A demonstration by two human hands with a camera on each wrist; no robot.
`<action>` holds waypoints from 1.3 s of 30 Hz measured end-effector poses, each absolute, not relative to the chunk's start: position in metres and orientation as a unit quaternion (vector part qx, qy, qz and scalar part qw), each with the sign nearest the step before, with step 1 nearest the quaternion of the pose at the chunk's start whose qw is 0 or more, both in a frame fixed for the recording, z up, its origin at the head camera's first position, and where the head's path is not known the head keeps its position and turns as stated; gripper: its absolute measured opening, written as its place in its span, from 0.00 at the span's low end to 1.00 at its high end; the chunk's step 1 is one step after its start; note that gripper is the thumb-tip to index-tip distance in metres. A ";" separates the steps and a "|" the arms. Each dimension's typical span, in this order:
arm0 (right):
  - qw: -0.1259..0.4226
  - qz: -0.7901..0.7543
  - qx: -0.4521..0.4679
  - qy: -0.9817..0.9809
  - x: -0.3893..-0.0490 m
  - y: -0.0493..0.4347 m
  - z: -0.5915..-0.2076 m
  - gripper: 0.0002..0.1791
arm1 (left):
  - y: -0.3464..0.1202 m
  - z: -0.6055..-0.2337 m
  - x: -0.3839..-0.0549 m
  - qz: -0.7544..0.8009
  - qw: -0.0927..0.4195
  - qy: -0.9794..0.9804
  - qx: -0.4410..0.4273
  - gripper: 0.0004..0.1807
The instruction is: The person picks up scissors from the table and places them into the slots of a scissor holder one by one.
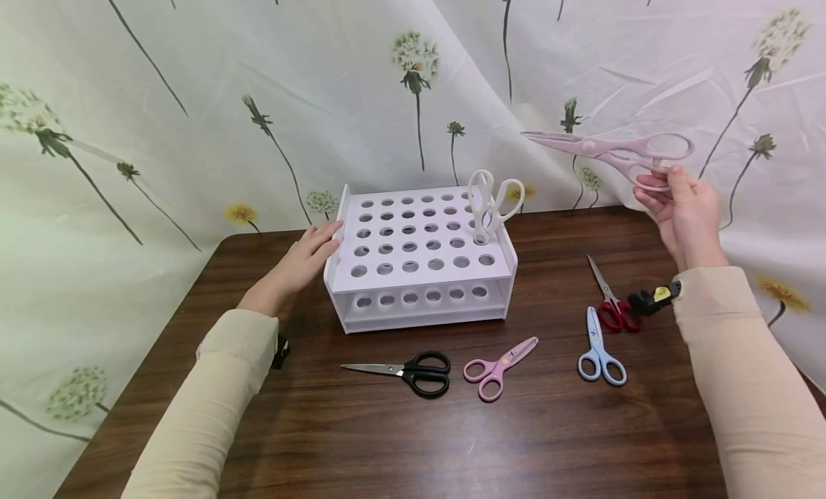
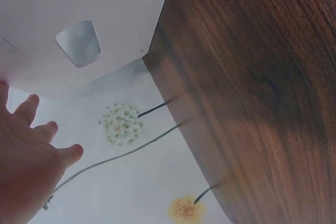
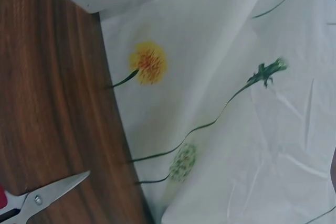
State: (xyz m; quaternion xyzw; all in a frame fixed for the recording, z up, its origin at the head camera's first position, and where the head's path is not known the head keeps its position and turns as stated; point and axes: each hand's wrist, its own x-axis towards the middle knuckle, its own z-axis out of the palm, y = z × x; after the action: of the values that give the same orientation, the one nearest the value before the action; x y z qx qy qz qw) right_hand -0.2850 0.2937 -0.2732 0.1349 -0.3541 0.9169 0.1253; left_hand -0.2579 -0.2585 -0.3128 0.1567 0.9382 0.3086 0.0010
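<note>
One loop of the large pink scissors (image 1: pixel 589 147) is pinched by the fingers of the right hand (image 1: pixel 690 216), in the air near the back right corner of the table (image 1: pixel 387 442). The fingers of the left hand (image 1: pixel 300 261) are spread and rested at the left side of the rack (image 1: pixel 419 322); the contact is hard to make out. White scissors (image 1: pixel 495 212) are stood in it, blades hidden. Toward the table's right edge, red scissors (image 1: pixel 621 315), cut off in the right wrist view, and blue scissors (image 1: pixel 599 345) are laid. Black scissors (image 1: pixel 413 371) and small pink scissors (image 1: pixel 505 364) are placed before the rack's front edge.
</note>
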 end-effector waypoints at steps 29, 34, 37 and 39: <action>0.084 0.871 0.235 -0.423 -0.285 0.257 -0.249 0.10 | -0.259 -0.310 -0.260 0.231 -0.011 0.959 0.162 0.32; 0.081 0.864 0.234 -0.438 -0.285 0.256 -0.247 0.10 | -0.259 -0.310 -0.260 0.232 -0.012 0.959 0.161 0.33; 0.082 0.857 0.231 -0.454 -0.283 0.255 -0.245 0.10 | -0.259 -0.310 -0.260 0.232 -0.012 0.959 0.160 0.33; 0.082 0.853 0.229 -0.462 -0.282 0.253 -0.243 0.09 | -0.259 -0.309 -0.260 0.232 -0.013 0.959 0.160 0.33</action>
State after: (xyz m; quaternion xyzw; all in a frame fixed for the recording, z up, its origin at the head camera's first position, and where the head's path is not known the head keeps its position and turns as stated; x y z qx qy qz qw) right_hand -0.2822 0.2535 -0.2432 0.2285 -0.4624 0.8528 0.0816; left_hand -0.2604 -0.2594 -0.3094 0.1604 0.9593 0.2319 -0.0127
